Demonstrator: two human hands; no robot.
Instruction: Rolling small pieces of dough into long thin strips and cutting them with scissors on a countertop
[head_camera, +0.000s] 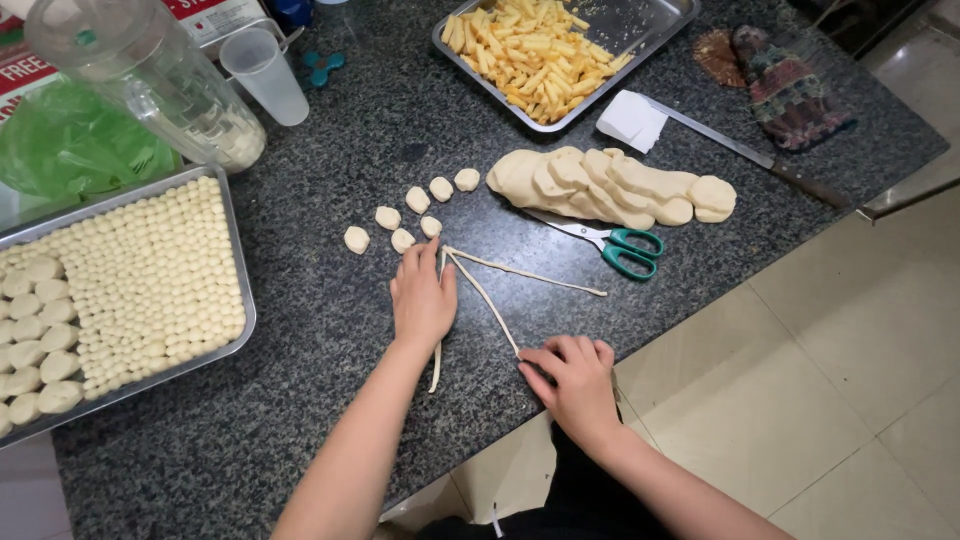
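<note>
At the far left a metal tray (238, 262) holds tight rows of small pale dough balls, with larger flattened pieces along its left end; behind it stand a clear plastic jug (150, 80) with some white stuff at the bottom, a green plastic bag (70, 140) and a clear plastic cup (265, 75). On the speckled dark stone counter (330, 400), a handful of small dough lumps (400, 220) lie scattered just above the left hand (422, 300). That hand lies flat, fingers together, pressing down on the near ends of thin dough ropes (480, 290), which are smooth, pale and cord-like, fanning out from under the fingertips: one runs right towards the scissors, one slants down to the right hand, one trails towards the counter edge. The right hand (572, 378) rests at the counter edge, its fingertips pinching the end of the slanting rope. Further right, green-handled scissors (610, 243) lie just below a soft log of dough (610, 185) cut into overlapping slices. Behind it a second metal tray (665, 25) holds yellow stick-shaped pieces, and beside it lie a folded white paper (630, 118), a long knife (740, 150) and a patterned cloth mitt (785, 90).
</note>
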